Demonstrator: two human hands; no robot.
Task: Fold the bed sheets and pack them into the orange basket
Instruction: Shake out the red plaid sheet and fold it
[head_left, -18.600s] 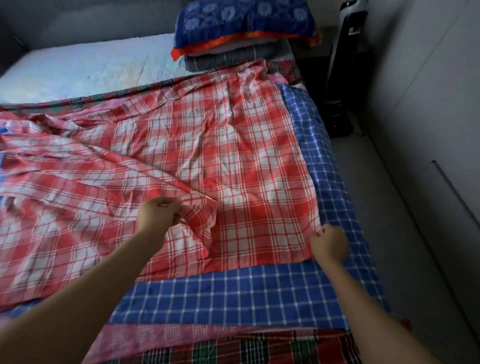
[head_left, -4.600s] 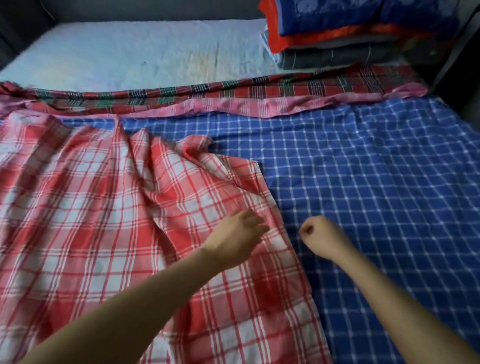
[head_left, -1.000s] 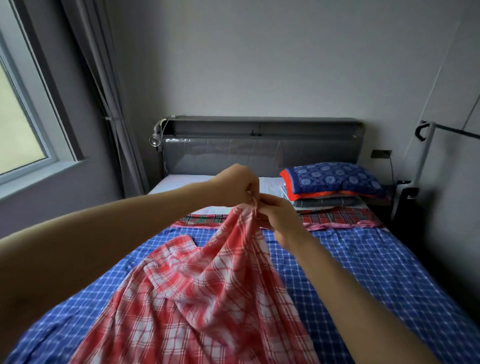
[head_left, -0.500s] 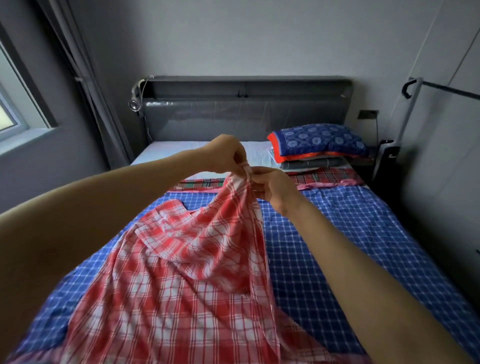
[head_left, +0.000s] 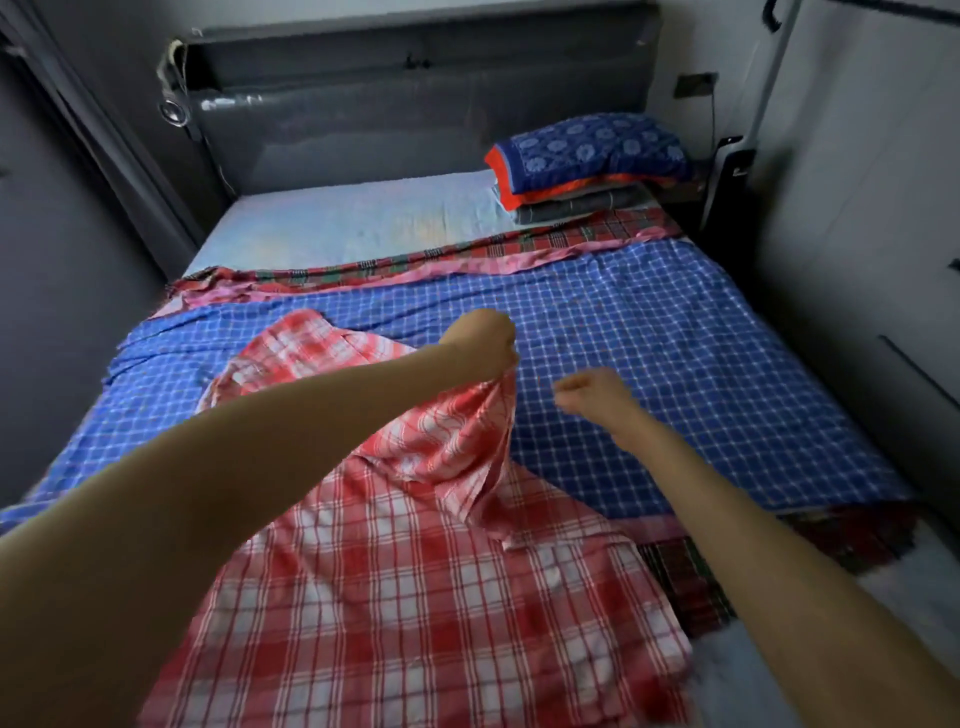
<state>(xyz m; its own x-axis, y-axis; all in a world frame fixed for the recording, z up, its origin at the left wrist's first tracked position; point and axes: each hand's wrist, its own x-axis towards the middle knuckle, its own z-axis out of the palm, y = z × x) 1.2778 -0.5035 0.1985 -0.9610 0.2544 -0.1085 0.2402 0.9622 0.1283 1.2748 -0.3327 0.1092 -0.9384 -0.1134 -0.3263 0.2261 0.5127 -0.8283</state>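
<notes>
Spilling off the bottom edge, the red checked sheet (head_left: 415, 597) lies rumpled on the near half of the bed. Its nearest hem is cut off, a wide strip is hidden under the left forearm, and motion blur smears the checks down there. Further in, the left hand (head_left: 480, 343) pinches a gathered peak of that sheet, lifting it off the blue checked sheet (head_left: 649, 353) underneath. Just right of it, the right hand (head_left: 592, 392) hangs apart from the cloth, fingers curled in on nothing, blurred at the tips. Half a second ago both hands held that peak together, up high; now the right has let go and the left has dropped lower. Far back, a dark tartan sheet (head_left: 545, 244) edges out, then bare mattress (head_left: 363, 218) and stacked pillows (head_left: 592, 148) by the headboard (head_left: 415, 119).
</notes>
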